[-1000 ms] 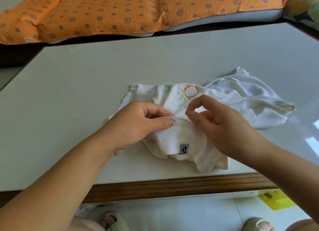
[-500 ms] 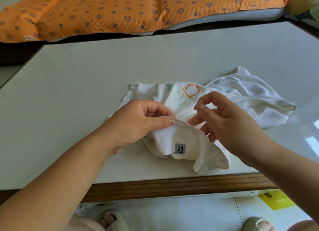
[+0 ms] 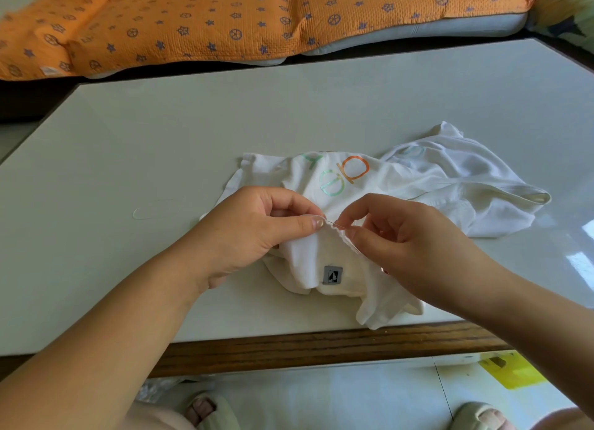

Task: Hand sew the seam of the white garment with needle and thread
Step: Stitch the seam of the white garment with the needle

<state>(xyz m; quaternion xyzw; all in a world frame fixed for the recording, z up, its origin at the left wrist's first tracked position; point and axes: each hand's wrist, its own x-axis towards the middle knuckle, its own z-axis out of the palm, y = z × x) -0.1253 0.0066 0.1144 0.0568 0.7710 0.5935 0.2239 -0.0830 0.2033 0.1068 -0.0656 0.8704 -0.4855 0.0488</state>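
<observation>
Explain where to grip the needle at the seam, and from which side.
Probably pinch the needle by its bare shaft, coming from the right, as the right hand does: it lies nearly flat along the seam fold, and the left hand blocks the other end, holding the white garment.

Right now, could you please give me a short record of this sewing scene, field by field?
Surface: pale table with a wooden front edge
Cloth: white garment, crumpled, lying on the table near its front edge
Holding: left hand pinches a fold of the garment
Sewing: right hand pinches the needle at that fold
Thread: too fine to trace
Tag: small grey label on the garment, below the fold
Behind: orange quilt beyond the table
</observation>
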